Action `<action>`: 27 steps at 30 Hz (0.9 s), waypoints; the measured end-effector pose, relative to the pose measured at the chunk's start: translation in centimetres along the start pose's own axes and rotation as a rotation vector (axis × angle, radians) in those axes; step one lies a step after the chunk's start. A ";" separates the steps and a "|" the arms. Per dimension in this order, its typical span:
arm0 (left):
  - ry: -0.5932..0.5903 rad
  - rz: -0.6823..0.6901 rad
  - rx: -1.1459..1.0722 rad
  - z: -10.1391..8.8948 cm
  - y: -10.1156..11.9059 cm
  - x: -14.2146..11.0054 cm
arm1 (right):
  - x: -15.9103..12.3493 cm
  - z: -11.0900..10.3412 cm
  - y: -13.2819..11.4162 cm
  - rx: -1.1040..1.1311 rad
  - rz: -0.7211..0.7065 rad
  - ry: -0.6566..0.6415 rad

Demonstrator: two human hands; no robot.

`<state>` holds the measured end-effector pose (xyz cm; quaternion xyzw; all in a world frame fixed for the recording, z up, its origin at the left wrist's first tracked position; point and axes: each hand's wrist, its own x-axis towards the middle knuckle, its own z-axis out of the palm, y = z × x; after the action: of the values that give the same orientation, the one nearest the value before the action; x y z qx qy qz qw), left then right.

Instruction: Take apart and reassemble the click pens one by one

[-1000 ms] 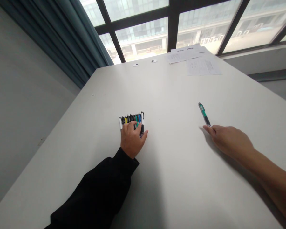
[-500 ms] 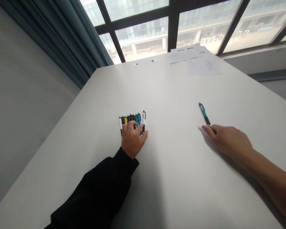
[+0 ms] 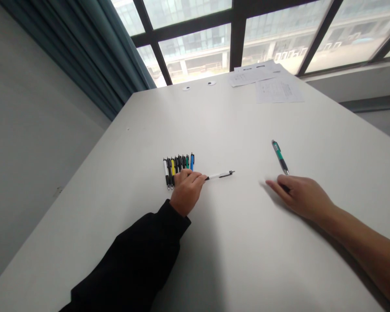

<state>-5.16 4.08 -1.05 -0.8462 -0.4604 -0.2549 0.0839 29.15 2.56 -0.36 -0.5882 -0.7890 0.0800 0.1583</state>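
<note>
- Papers (image 3: pixel 266 82) lie in loose sheets at the far end of the bench (image 3: pixel 247 247), just below the window (image 3: pixel 195 47), with two small white discs (image 3: pixel 211 83) to their left.
- Curtain (image 3: pixel 94 52) hangs at the far left corner, above the wall (image 3: pixel 35 130) that runs beside the bench's left edge.
- Row of pens (image 3: pixel 178 164) lies side by side, tips toward the person, nearer the bench's left edge than its right.
- Left hand (image 3: pixel 186 193), coming from a black sleeve (image 3: pixel 133 255), sits at the lower right end of the row, just beside the nearest pens.
- Its fingers are curled narrow, pinching the end of a white pen (image 3: pixel 220 175) that lies crosswise to the row, its tip pointing right.
- Wide stretch of bench top separates that tip from the green pen (image 3: pixel 280 157), which lies tilted on the right.
- Right hand (image 3: pixel 300 197) rests low just beside the green pen's lower end, its fingers stretched out, holding nothing.
</note>
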 end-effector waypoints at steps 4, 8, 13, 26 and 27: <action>-0.014 0.120 -0.200 -0.3 1.4 0.1 | -0.4 0.2 -0.8 0.271 -0.137 -0.027; -0.032 0.111 -0.538 -0.4 3.1 0.0 | -0.7 0.0 -1.7 0.494 -0.189 -0.104; -0.074 -0.161 -0.866 -0.1 3.3 -0.2 | -0.7 -0.1 -1.7 0.652 -0.101 -0.145; -0.284 -0.675 -1.320 -0.1 2.6 0.3 | -0.6 0.0 -1.6 0.802 0.172 -0.244; -0.286 -0.683 -1.312 -0.1 2.6 0.3 | -0.6 0.0 -1.6 0.792 0.168 -0.243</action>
<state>-2.91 2.80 -0.53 -0.5578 -0.4573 -0.3765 -0.5814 27.85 1.55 0.07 -0.5304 -0.6596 0.4585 0.2709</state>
